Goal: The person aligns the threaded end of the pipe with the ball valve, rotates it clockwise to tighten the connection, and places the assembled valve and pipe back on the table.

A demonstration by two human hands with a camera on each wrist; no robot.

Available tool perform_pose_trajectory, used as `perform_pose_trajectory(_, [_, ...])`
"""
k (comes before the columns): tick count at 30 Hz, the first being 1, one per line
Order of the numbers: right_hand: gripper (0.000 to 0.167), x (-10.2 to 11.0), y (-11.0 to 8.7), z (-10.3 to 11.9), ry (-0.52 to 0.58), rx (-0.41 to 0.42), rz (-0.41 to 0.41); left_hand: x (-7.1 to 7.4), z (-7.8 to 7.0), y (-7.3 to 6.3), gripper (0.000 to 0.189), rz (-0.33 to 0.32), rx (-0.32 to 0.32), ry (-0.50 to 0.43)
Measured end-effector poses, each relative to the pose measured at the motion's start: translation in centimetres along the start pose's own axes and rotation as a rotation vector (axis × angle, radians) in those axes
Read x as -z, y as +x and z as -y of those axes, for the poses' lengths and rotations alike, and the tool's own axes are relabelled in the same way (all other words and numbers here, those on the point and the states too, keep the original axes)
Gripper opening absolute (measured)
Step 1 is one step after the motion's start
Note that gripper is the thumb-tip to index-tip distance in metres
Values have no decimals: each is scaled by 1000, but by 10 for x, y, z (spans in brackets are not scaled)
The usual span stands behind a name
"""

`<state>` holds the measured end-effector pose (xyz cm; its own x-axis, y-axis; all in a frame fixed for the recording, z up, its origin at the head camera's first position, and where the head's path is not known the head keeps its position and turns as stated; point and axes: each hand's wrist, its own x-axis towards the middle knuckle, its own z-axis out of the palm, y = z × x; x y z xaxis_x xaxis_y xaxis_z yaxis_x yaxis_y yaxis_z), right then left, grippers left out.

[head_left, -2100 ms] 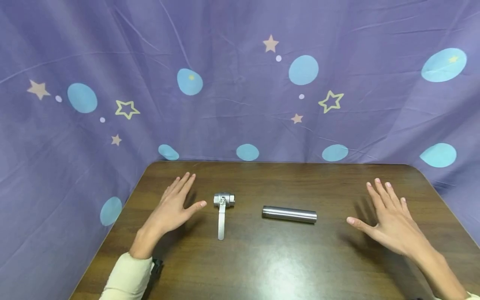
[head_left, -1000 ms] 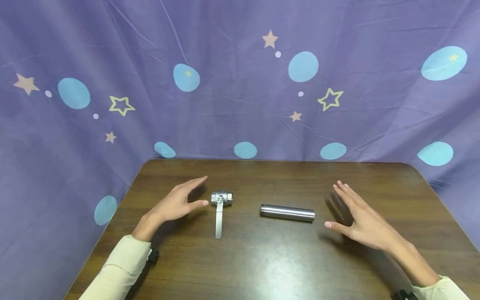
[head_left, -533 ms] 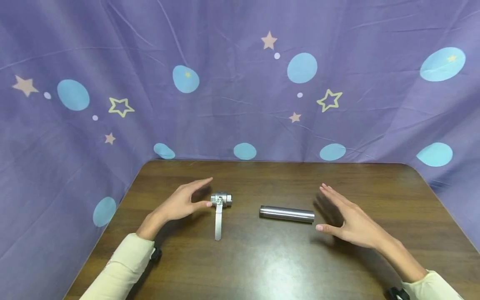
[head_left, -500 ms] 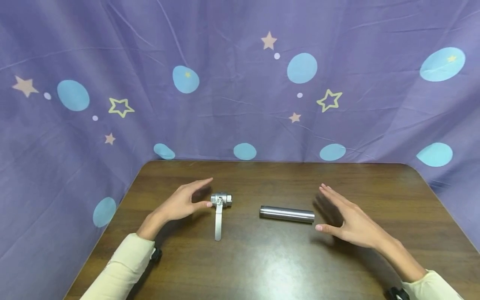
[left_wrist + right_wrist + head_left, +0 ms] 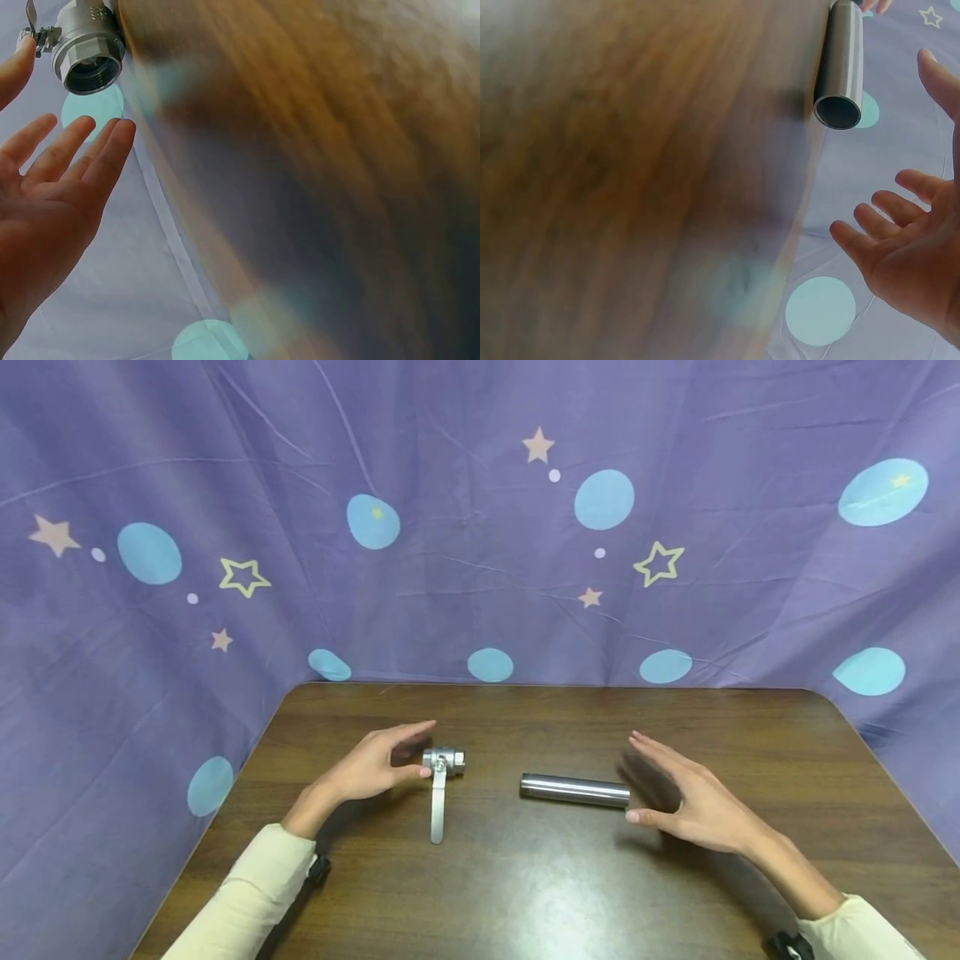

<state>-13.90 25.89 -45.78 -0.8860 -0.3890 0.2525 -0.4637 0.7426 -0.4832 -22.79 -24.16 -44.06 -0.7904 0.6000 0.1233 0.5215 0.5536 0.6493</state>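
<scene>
A metal ball valve [image 5: 447, 760] lies on the wooden table, its flat lever handle [image 5: 437, 814] pointing toward the person. My left hand [image 5: 367, 767] reaches in from the left, thumb and fingers spread, with the thumb tip overlapping the valve's near side in the head view. In the left wrist view the threaded end of the valve [image 5: 91, 60] faces the palm. A smooth steel pipe [image 5: 574, 790] lies crosswise to the right of the valve. My right hand [image 5: 701, 802] is spread at the pipe's right end, thumb tip close to it. The right wrist view shows the hollow pipe end [image 5: 838, 111].
The brown wooden table [image 5: 480, 885] has rounded far corners. A purple curtain [image 5: 465, 527] with stars and blue ovals hangs behind and beside it. Dark straps [image 5: 318, 870] sit at the cuffs of the light sleeves.
Both hands have moved inward: the left from beside the table's left edge to the valve, the right from far right to the pipe's end. Valve and pipe lie where they were.
</scene>
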Motion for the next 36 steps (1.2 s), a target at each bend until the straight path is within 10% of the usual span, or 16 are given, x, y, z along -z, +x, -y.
perform_pose_trajectory(36, [71,-13,17,0,147,38,21,-7,3,10,60,57,24,-110])
